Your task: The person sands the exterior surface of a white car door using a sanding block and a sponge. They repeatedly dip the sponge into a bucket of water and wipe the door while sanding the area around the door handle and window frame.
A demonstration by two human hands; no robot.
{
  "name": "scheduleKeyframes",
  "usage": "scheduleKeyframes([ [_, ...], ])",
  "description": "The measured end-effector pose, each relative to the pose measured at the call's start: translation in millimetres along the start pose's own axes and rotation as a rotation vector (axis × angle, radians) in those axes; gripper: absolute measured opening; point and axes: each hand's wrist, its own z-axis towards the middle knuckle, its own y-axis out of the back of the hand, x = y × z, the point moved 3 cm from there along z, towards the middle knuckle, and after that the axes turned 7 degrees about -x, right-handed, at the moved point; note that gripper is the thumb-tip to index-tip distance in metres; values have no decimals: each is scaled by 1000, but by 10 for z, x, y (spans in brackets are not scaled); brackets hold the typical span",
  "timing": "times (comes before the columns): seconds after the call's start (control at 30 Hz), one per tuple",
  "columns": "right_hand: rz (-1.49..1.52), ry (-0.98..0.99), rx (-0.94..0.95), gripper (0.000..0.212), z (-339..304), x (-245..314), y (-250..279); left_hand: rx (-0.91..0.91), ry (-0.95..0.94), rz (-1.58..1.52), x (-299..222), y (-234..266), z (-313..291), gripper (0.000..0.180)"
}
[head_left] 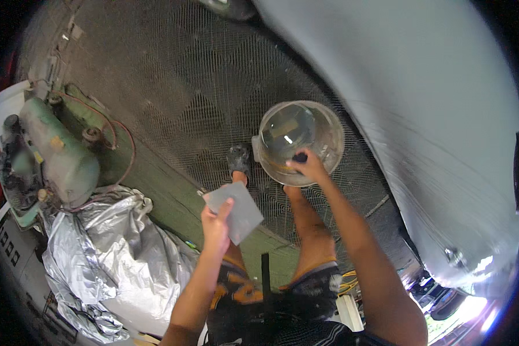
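My left hand (pixel 215 226) grips a flat, square grey sheet (pixel 240 214) by its left edge, thumb on top and fingers underneath. It is held in front of my legs. My right hand (pixel 310 166) reaches over the near rim of a round, translucent bucket (pixel 333 124) standing on the ground ahead of me. The fingers are closed around a small dark piece (pixel 299 157), whose kind I cannot make out. Inside the bucket lies what looks like water, with a bright reflection on it. Hand and sheet are apart from each other.
A large pale grey car body (pixel 421 98) curves along the right. To the left stands a green air compressor tank (pixel 69 155) with a reddish hose (pixel 134 144). Crumpled silver sheeting (pixel 106 248) lies near it. Patterned dark matting (pixel 184 75) covers the ground; my shoe (pixel 239 158) is beside the bucket.
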Motion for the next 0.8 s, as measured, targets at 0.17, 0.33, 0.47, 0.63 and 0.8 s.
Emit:
scheduleKeyframes([
  [0.17,-318,-50,-362,63,1673,-584,-985,-57,232,-5,536,-126,357,50],
  [0.33,-1118,59,-756,73,2281,-1740,-903,132,413,-50,643,-462,512,50],
  [0.47,-511,-65,-174,71,1877,-665,-998,-20,255,20,673,-56,468,38],
  [0.63,781,-389,490,59,30,329,361,-21,-7,-72,504,98,178,40],
  [0.8,1015,10,608,67,-2811,1363,2181,164,-144,116,-495,239,-697,41],
])
